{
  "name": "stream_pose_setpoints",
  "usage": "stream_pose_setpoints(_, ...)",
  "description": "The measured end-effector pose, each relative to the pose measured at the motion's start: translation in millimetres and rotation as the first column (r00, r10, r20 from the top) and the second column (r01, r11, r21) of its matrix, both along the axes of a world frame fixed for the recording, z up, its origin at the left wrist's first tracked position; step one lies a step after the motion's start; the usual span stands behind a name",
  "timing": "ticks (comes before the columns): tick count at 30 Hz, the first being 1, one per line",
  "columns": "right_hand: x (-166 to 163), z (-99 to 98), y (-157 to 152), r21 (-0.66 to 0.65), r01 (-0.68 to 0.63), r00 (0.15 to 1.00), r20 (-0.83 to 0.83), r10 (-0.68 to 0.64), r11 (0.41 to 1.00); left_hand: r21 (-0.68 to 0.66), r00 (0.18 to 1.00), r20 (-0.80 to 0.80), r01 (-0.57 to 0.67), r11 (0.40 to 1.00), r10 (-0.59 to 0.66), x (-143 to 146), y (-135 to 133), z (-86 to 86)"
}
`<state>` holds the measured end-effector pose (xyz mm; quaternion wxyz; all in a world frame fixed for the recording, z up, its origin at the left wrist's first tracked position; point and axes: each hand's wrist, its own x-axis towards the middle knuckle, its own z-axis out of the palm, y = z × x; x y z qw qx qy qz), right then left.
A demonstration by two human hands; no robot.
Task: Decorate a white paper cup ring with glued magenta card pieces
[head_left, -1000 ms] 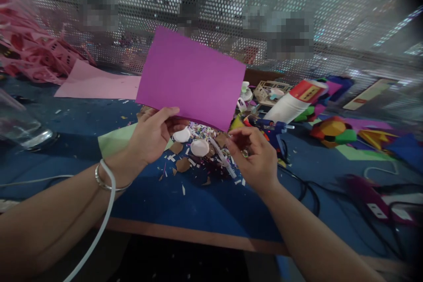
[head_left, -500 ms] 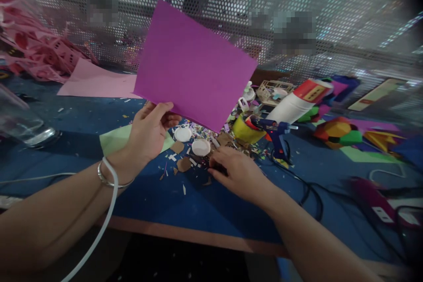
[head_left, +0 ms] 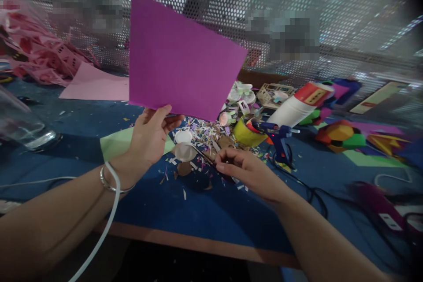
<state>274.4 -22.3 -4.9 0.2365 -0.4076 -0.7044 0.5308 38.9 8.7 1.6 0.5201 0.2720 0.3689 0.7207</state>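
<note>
My left hand is closed on the lower edge of a sheet of purple paper, thumb in front and fingers behind. The sheet stands tilted above the table and hides part of what lies beyond. Lower and to the right, my right hand pinches a thin dark tool; its kind is unclear. The tool's far end reaches a white round disc. Just behind lies a second white disc. A brown cardboard piece and many paper scraps surround them.
A blue glue gun rests by a yellow roll, its cable running right. Behind are a white-and-red tube and small white parts. Pink paper, green paper and a clear glass lie left. Perforated metal stands behind.
The purple sheet has shifted left and turned slightly. The nearer white disc has moved left. The dark tool now shows in my right hand, which has moved slightly right.
</note>
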Motion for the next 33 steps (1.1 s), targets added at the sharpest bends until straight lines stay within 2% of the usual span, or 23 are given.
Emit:
stream_pose_setpoints(4,-6,-3.9,-2,-0.251,0.010,0.976,-0.207,-0.063,0.968,-0.062,0.997,0.025,0.074,0.995,-0.073,9,-5,-7.6)
stream_pose_setpoints(8,-13,-6.8,-3,-0.357,0.032,0.946,-0.290,-0.143,0.934,-0.157,0.986,0.081,0.159,0.975,-0.147,18,-10,-10.8)
stream_pose_setpoints(11,-16,-8.4,-1,-0.378,0.053,0.933,-0.311,-0.181,0.924,-0.220,0.980,0.113,0.183,0.958,-0.162,22,-13,-8.7)
stream_pose_setpoints(16,-20,-13.6,0,-0.371,0.079,0.920,-0.331,-0.211,0.925,-0.204,0.980,0.074,0.195,0.959,-0.183,27,-15,-8.4)
stream_pose_setpoints(20,-24,-16.9,-1,-0.362,0.103,0.925,-0.308,-0.224,0.926,-0.203,0.984,-0.019,0.170,0.964,-0.177,32,-15,-16.8)
stream_pose_setpoints(25,-31,-16.8,-4,-0.376,0.074,0.932,-0.303,-0.198,0.924,-0.192,0.979,-0.130,0.130,0.973,-0.156,35,-16,-27.0)
stream_pose_setpoints(33,-37,-17.3,-8,-0.349,0.051,0.959,-0.244,-0.144,0.936,-0.178,0.964,-0.251,0.040,0.983,-0.084,39,-17,-29.3)
